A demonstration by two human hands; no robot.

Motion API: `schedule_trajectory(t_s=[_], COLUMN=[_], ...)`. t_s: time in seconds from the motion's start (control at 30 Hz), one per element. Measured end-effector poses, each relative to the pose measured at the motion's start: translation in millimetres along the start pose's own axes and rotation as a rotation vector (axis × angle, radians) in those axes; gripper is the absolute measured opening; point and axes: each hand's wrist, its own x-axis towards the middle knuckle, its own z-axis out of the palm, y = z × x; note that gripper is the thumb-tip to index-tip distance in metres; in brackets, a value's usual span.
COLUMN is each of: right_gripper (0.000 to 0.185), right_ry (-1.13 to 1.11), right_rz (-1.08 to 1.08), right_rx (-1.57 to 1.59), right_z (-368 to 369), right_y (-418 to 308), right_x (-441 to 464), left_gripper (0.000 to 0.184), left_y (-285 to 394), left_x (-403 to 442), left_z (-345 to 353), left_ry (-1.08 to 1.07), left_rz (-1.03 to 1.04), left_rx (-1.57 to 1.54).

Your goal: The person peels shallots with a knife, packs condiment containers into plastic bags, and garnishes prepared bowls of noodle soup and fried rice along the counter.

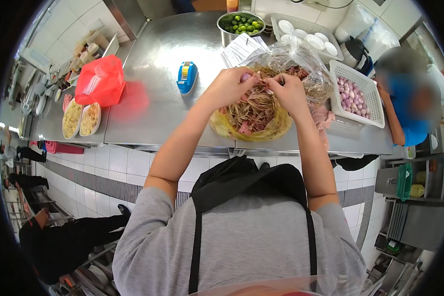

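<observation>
My left hand [234,85] is closed on a shallot [245,77], pinched at the fingertips. Close beside it, my right hand [288,92] is closed too, with a small dark object [281,79] showing between the fingers; its kind is not clear. Both hands are above a yellow plastic bag [223,127] filled with dry roots, stems and reddish skins [254,111]. Behind my right hand lies a clear plastic bag [320,61] with more dried stems and skins. To the right, a white perforated basket [377,114] holds many peeled-looking purple shallots [352,96].
A metal pot [227,37] of green limes, papers [241,49] and a blue tape dispenser [186,78] stand on the steel table [153,64]. At left are a red bag [101,81] and two food tubs [72,118]. Another person [409,108] stands at right.
</observation>
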Motion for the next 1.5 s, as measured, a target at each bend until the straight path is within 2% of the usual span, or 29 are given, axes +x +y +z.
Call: schedule_trajectory(t_s=[0.07,0.13,0.17,0.2,0.27,0.3,0.4,0.43,0.53,0.57,0.73,0.77,0.8,0.83,0.87,0.9,0.93,0.97,1.0,1.03,1.1,1.13,1.2,1.23,1.3,1.37,1.43,1.47,1.5], right_gripper=[0.034,0.044,0.058,0.058,0.064,0.065,0.061,0.058,0.056,0.055,0.050,0.050,0.050,0.049,0.047,0.046,0.045,0.047,0.048,0.048,0.046,0.046,0.031,0.031,0.016,0.021,0.019,0.019,0.019], right_ry=[-0.034,-0.158,-0.252,-0.257,-0.172,-0.191,-0.163,-0.096,-0.009,0.067,0.092,0.100,0.136,0.045,0.167,0.162,0.225,0.085,0.015,0.047,-0.073,-0.080,-0.239,-0.228,-0.068,-0.260,-0.212,-0.208,-0.192], right_rz=[0.048,0.338,0.449,0.435,0.262,0.231,0.127,0.059,0.193,0.145,0.339,0.374,0.303,0.498,0.133,0.197,-0.028,0.164,0.232,0.062,0.027,-0.018,0.109,0.082,-0.190,-0.021,-0.320,-0.334,-0.332], right_rx=[0.047,0.312,0.326,0.334,0.247,0.249,0.212,0.263,0.249,0.112,0.174,0.206,0.007,-0.082,-0.297,-0.309,-0.392,-0.405,-0.505,-0.561,-0.791,-0.764,-0.915,-0.896,-0.724,-0.201,0.003,0.020,0.114], right_z=[-2,-10,-18,-16,-15,-22,-41,-47,-87,-99,-193,-210,-223,-242,-247,-256,-261,-271,-275,-273,-264,-259,-254,-252,-247,-228,-200,-184,-167], right_y=[-9,-24,-32,-26,-8,-4,26,42,63,80,131,141,161,152,178,180,197,188,189,204,223,230,236,227,196,167,155,149,142], right_x=[0,0,2,1,-1,-5,-19,-26,-49,-56,-96,-102,-106,-101,-101,-92,-85,-75,-65,-57,-41,-37,-27,-25,-35,-50,-74,-79,-84], left_gripper=[0.030,0.036,0.038,0.038,0.034,0.032,0.029,0.021,0.013,0.011,0.012,0.016,0.029,0.038,0.045,0.040,0.030,0.026,0.022,0.021,0.022,0.022,0.025,0.026,0.028,0.031,0.032,0.038,0.044], left_y=[6,-1,0,-3,-17,-25,-5,-2,36,47,106,118,120,113,123,54,112,101,103,119,106,97,81,76,82,96,109,100,87], left_x=[1,9,9,11,18,20,23,31,54,66,145,161,182,201,201,259,206,208,190,165,151,142,126,112,73,38,11,6,-2], left_z=[-6,-15,-19,-22,-26,-26,-2,7,57,79,200,224,243,253,258,300,277,282,277,269,265,262,257,252,238,209,175,159,161], left_ry=[-0.015,0.013,-0.007,0.007,-0.024,-0.069,0.094,0.075,0.043,-0.027,-0.079,0.008,0.050,-0.054,-0.018,0.170,0.333,0.338,0.298,0.248,0.179,0.187,0.161,0.139,0.119,0.297,0.625,0.659,0.714], left_rz=[0.008,0.017,-0.001,0.000,-0.179,-0.168,-0.183,-0.146,-0.140,-0.120,-0.091,-0.069,-0.029,0.015,-0.096,0.353,0.144,0.270,0.306,0.177,0.105,0.058,-0.008,-0.029,-0.077,-0.018,0.039,0.024,-0.116], left_rx=[0.045,-0.182,-0.399,-0.389,-0.913,-1.013,-1.180,-1.243,-1.367,-1.419,-1.220,-1.109,-0.888,-0.590,-0.456,-0.038,-0.027,-0.091,-0.133,-0.284,-0.550,-0.554,-0.530,-0.501,-0.491,-0.249,0.273,0.505,0.929])
